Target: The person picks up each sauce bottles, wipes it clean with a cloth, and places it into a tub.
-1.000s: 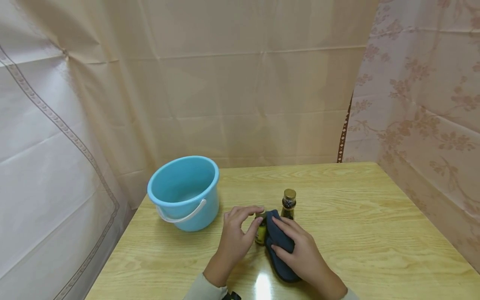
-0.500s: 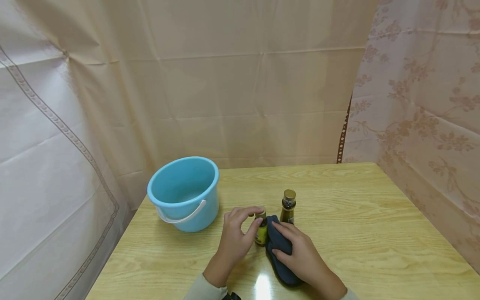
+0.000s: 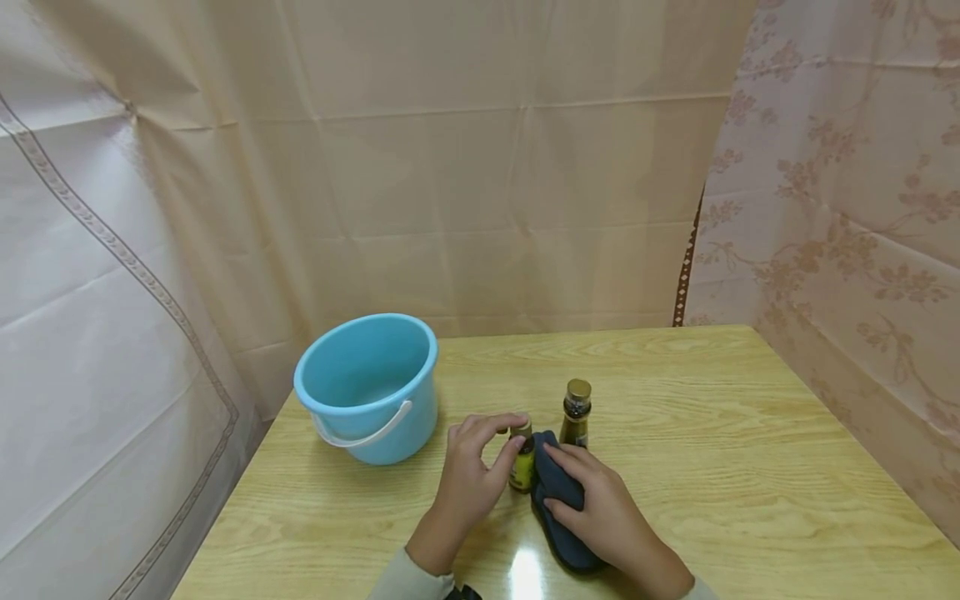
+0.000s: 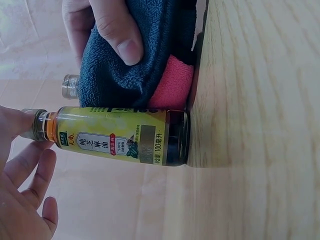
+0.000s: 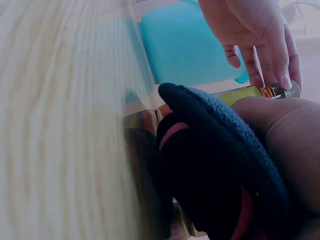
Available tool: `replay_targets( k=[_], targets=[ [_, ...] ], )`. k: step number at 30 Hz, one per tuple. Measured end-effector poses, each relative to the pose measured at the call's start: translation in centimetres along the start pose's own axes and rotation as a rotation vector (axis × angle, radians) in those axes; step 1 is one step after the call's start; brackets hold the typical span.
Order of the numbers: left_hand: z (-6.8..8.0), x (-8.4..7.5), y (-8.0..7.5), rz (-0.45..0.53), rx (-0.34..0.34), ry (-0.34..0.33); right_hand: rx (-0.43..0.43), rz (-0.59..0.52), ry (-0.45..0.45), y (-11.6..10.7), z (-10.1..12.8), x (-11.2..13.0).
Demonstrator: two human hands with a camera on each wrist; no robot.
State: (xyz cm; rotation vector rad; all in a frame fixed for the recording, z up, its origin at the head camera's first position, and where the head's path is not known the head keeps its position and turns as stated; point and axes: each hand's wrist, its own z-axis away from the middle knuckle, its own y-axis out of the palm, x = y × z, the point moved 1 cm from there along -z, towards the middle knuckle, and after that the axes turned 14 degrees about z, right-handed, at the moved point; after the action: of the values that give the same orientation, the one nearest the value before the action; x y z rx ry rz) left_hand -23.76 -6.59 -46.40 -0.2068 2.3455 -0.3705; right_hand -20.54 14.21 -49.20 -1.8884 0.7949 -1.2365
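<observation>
- Your left hand: fingertips pinch cap of small yellow-label bottle, upright, table centre.
- Your right hand: fingers curled over dark cloth, pressed to bottle's 3 o'clock side.
- Taller bottle at 1 o'clock; blue bucket at 10.

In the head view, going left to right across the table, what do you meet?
blue bucket → left hand → small yellow-labelled bottle → dark blue cloth under the right hand. The taller gold-capped bottle stands behind the cloth, so its place in the order is unclear.
</observation>
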Motion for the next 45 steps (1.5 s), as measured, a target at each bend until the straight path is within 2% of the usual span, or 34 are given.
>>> replay_targets(
  k=[8, 15, 21, 38, 45],
  targets=[
    [0.06, 0.04, -0.01, -0.007, -0.004, 0.019, -0.105, 0.021, -0.096, -0.03, 0.07, -0.03],
    [-0.03, -0.14, -0.04, -0.002, 0.001, 0.008, -0.263, 0.009, -0.174, -0.43, 0.25, 0.50],
    [-0.05, -0.14, 0.04, 0.002, -0.001, 0.006, -0.346, -0.008, -0.199, -0.77, 0.34, 0.88],
    [0.05, 0.03, 0.24, 0.007, -0.050, 0.063, -0.209, -0.016, -0.152, -0.17, -0.05, 0.42],
    [-0.07, -0.07, 0.21, 0.009, -0.037, 0.035, -0.152, -0.015, -0.118, -0.26, -0.06, 0.23]
  ],
)
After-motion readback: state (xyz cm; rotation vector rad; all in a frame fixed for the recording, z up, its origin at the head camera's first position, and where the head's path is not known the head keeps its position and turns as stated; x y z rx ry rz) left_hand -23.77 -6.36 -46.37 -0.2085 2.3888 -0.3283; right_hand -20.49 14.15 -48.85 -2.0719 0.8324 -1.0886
